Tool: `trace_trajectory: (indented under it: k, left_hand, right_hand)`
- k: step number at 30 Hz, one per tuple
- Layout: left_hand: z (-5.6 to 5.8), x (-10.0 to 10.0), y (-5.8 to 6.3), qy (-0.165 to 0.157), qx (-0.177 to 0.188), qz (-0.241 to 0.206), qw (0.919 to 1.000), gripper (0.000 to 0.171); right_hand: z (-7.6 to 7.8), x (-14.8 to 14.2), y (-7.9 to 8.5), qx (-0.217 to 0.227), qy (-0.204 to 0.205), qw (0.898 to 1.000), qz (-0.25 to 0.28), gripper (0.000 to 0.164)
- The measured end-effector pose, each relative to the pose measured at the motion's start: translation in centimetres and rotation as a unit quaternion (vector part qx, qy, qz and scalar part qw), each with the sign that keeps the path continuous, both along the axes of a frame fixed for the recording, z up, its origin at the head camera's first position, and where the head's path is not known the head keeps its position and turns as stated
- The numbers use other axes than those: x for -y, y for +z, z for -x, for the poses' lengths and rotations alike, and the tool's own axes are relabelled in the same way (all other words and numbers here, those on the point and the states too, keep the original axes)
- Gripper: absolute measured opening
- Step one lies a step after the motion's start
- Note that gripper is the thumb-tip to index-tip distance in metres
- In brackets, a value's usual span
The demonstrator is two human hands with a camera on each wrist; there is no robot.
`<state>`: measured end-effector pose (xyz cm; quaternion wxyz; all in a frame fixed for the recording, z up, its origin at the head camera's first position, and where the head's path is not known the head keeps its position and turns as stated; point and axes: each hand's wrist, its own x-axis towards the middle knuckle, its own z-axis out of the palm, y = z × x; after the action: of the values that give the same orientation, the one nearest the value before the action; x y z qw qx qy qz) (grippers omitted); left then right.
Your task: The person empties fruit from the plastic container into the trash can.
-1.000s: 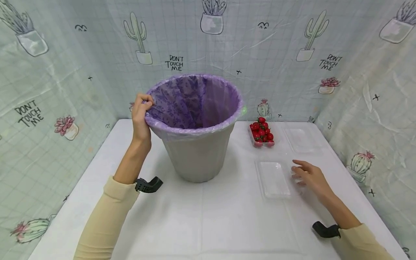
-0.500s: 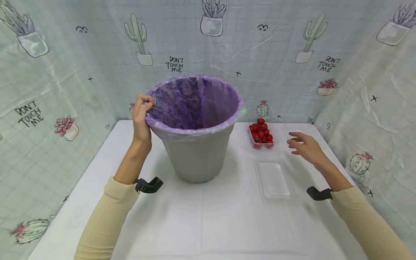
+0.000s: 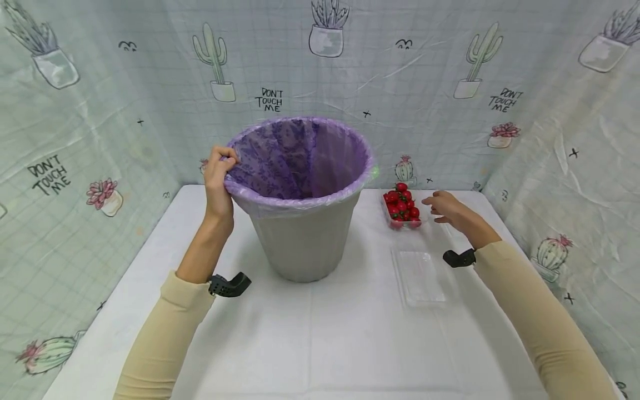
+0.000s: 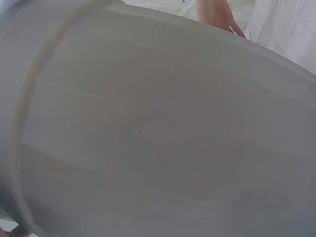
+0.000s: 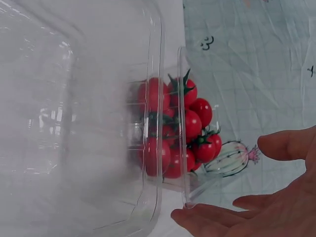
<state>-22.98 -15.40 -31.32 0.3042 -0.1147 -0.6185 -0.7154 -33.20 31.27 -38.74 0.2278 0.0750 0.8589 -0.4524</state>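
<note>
My left hand [image 3: 218, 180] grips the rim of a light grey trash can [image 3: 302, 244], its fingers curled over the edge. A purple patterned trash bag [image 3: 272, 158] lines the can and folds over its rim. The can's side fills most of the left wrist view. My right hand [image 3: 452, 214] is just right of a clear plastic punnet piled with red cherry tomatoes [image 3: 401, 205], fingers spread and holding nothing. In the right wrist view its fingertips are close to the punnet's edge [image 5: 182, 148], below the tomatoes [image 5: 195, 128].
A clear plastic tray [image 3: 420, 275] lies on the white table [image 3: 310, 344] in front of the tomatoes. Another clear plastic piece lies at the back right, partly hidden by my right arm. Printed cloth walls [image 3: 320, 83] enclose the table's back and sides.
My right hand has moved away from me past the clear tray, then left to the side of the tomatoes. My left hand stays on the can's rim.
</note>
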Motion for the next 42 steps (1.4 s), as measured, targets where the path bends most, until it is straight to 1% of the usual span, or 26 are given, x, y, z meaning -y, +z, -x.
trace_trajectory:
  k: [3,5,7,12,14,21,27,33,36,40,42]
  left_hand:
    - [0.0,0.0,0.0,0.001,0.001,-0.002,1.0000,0.019]
    - [-0.1,0.0,0.0,0.000,0.000,-0.004,1.0000,0.019]
    - [-0.1,0.0,0.1,-0.001,0.000,-0.005,1.0000,0.018]
    - [-0.2,-0.1,0.2,-0.002,0.002,-0.005,1.0000,0.019]
    - [-0.2,-0.1,0.2,-0.002,0.001,-0.004,1.0000,0.019]
    - [-0.2,0.0,-0.1,-0.001,0.008,-0.001,1.0000,0.019]
    - [0.0,-0.1,-0.1,0.001,0.004,-0.002,1.0000,0.019]
    - [0.1,-0.1,-0.1,0.001,0.007,-0.001,1.0000,0.018]
    - [0.1,0.0,-0.1,0.002,0.010,-0.002,0.9999,0.018]
    - [0.0,0.0,-0.1,0.002,0.009,-0.002,1.0000,0.018]
    - [0.0,0.1,-0.1,0.001,0.008,-0.001,1.0000,0.018]
  right_hand:
    - [1.0,0.0,-0.5,0.003,-0.013,1.000,0.003,0.072]
    - [1.5,-0.1,-0.8,0.005,-0.013,1.000,-0.001,0.067]
    - [1.8,-0.2,-1.0,0.008,-0.008,1.000,0.008,0.064]
    - [2.2,-0.5,-1.8,0.043,0.001,0.998,0.049,0.060]
    - [2.4,-0.6,-2.2,0.048,0.002,0.998,0.051,0.060]
    - [2.6,-0.5,-3.2,0.023,-0.002,0.999,0.038,0.061]
    - [3.0,-0.4,-3.3,0.024,0.002,0.999,0.043,0.060]
    - [3.1,-0.2,-3.4,0.038,-0.029,0.996,0.076,0.061]
    - [3.1,0.0,-3.3,0.047,-0.038,0.994,0.094,0.061]
    - [3.0,0.3,-3.3,0.065,-0.053,0.988,0.132,0.063]
    - [3.1,0.4,-3.3,0.073,-0.067,0.983,0.152,0.064]
